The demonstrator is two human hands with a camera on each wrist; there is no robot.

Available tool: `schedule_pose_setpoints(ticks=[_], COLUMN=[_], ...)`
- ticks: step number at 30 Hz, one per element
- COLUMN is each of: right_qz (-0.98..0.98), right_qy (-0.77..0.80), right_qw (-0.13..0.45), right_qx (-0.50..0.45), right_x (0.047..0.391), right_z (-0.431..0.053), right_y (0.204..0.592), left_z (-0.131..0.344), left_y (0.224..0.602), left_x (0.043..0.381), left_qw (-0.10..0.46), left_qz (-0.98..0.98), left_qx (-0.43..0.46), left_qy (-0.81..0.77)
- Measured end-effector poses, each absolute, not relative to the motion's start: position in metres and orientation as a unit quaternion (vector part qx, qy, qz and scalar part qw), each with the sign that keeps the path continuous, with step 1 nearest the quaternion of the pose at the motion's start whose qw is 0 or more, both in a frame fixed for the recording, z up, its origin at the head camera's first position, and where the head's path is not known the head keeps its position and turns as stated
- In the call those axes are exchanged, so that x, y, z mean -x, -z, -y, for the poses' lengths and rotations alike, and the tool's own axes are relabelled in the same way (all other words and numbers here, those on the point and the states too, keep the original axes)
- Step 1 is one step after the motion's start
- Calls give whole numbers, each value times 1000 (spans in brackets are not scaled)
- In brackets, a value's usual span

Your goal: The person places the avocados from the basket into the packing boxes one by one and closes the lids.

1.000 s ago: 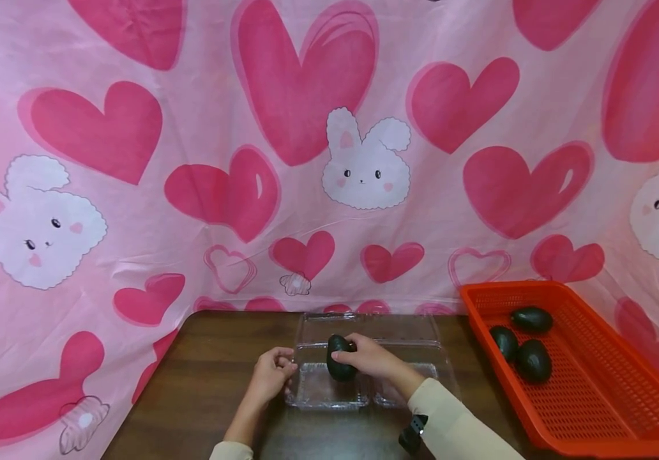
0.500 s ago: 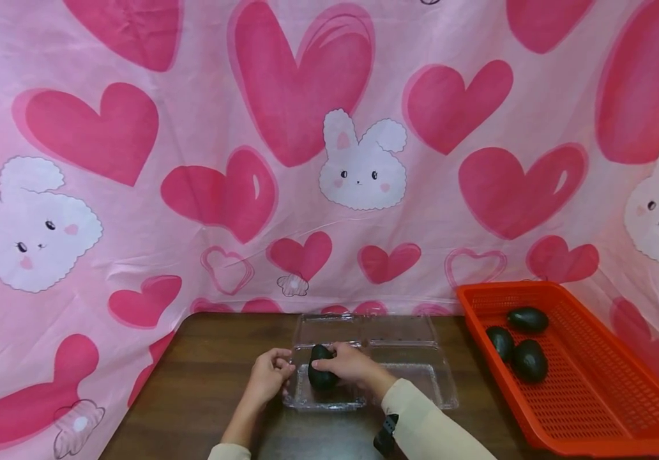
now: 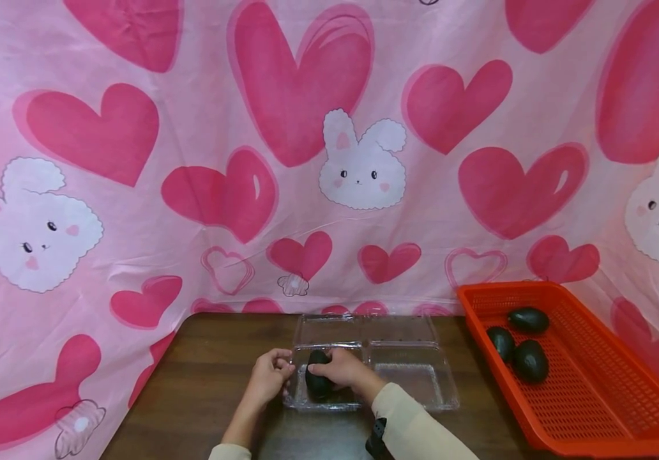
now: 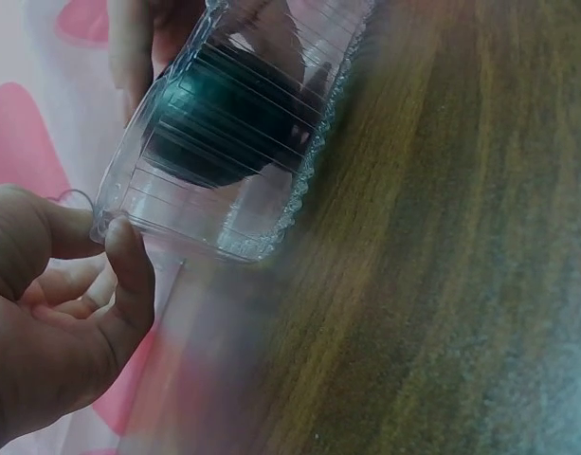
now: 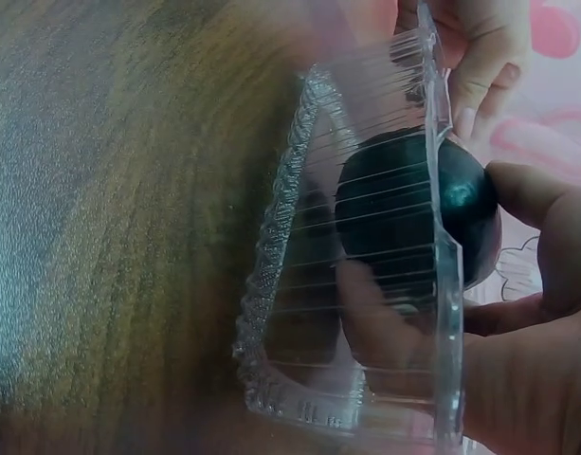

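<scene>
A dark green avocado [image 3: 317,379] is gripped between the thumb and fingers of my right hand [image 3: 348,369]. It is low inside the left compartment of a clear plastic clamshell container [image 3: 335,405], whose hinged lid [image 3: 329,329] lies back behind it. Through the clear wall in the right wrist view, fingers of the right hand [image 5: 532,370] reach down beside the avocado [image 5: 468,194]. My left hand [image 3: 269,375] pinches the container's left rim between thumb and finger; the left wrist view shows this hand [image 4: 67,313] at the rim's corner.
An orange perforated basket [image 3: 599,396] stands to the right with three more avocados [image 3: 530,361] in it. To the right of the held avocado is another clear compartment [image 3: 412,377]. A pink heart-print cloth [image 3: 306,211] hangs behind the wooden table [image 3: 209,364].
My right hand has moved left and down, carrying the avocado from above the container into its left compartment. The left hand has stayed at the rim.
</scene>
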State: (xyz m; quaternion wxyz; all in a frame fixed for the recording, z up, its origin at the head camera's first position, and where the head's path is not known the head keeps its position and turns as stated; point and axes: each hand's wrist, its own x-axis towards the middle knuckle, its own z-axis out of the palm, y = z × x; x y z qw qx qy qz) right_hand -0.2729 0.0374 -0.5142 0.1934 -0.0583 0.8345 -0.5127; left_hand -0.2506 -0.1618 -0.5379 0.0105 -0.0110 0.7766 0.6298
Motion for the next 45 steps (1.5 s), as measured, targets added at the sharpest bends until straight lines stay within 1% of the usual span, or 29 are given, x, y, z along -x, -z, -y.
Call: schedule_pose_setpoints(ticks=[18,28,38,45], right_qz=[-840,-870,-881,-881], right_qy=[501,448,427,430], right_qw=[194,181,149,124], right_qx=[74,95,135,155], right_x=[270,268,264,257], right_z=[-36,-39,-47,-63], right_y=[513,507,496,483], left_z=[163,163,163,163], left_y=[538,540,539,539], left_x=[251,252,252,251], left_qw=[15,8,6,7], left_qz=[-775,-778,-779,-779], left_qx=[3,-4,-7,-3], left_qy=[-631,-628,-627,-627])
